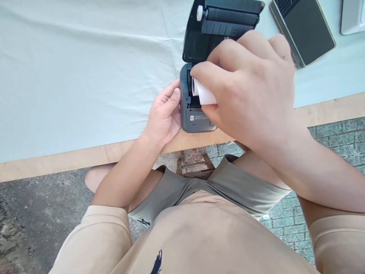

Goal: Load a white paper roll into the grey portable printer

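A small dark label printer (196, 123) sits at the table's near edge with its hinged lid (189, 42) standing up. On the inside of the lid is a black roller with a white knob (200, 13). A white paper roll (205, 93) lies in the printer's bay, partly covered by fingers. My right hand (251, 80) reaches over the printer with its fingers closed around the paper roll. My left hand (167, 110) holds the printer's left side, thumb and fingers against the casing; some fingertips are hidden behind it.
A pale cloth (85, 76) covers the table, whose bare wooden edge (119, 150) runs along the front. A dark-screened device (309, 32) lies at the upper right, beside part of a white object (353, 17). A wooden stool (195, 173) shows below the table.
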Available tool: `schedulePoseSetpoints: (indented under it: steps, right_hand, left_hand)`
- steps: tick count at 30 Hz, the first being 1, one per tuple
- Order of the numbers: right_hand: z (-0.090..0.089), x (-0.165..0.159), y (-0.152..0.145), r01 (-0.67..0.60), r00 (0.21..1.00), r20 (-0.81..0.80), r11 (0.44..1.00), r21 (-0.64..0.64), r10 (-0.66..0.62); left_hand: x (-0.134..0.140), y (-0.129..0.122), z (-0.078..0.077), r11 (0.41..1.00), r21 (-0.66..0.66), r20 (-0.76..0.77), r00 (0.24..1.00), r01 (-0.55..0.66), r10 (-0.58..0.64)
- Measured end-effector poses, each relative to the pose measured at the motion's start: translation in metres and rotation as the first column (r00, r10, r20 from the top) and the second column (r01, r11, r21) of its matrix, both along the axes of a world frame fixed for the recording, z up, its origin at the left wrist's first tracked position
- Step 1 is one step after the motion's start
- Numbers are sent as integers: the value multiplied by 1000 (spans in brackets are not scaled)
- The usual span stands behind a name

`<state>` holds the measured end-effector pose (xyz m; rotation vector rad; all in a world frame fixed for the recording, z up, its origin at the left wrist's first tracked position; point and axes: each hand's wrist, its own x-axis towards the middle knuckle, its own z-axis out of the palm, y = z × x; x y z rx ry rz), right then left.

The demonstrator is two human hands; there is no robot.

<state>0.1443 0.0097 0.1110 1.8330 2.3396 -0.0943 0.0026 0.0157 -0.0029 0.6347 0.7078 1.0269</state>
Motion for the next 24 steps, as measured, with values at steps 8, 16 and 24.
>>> schedulePoseSetpoints:
  steps: [8,16,24]
  right_hand:
    - [-9,-2,2,-42,999,25,998,56,40]
    - [-14,7,-6,5,999,-38,991,132,0]
    - [-55,27,-27,-290,859,-135,687,666,494]
  left_hand:
    - [-1,-1,1,1000,-4,24,1000,4,-3]
    - [0,-1,7,1000,-30,-31,1000,2,-3]
    - [1,-4,17,998,-59,33,999,15,-13]
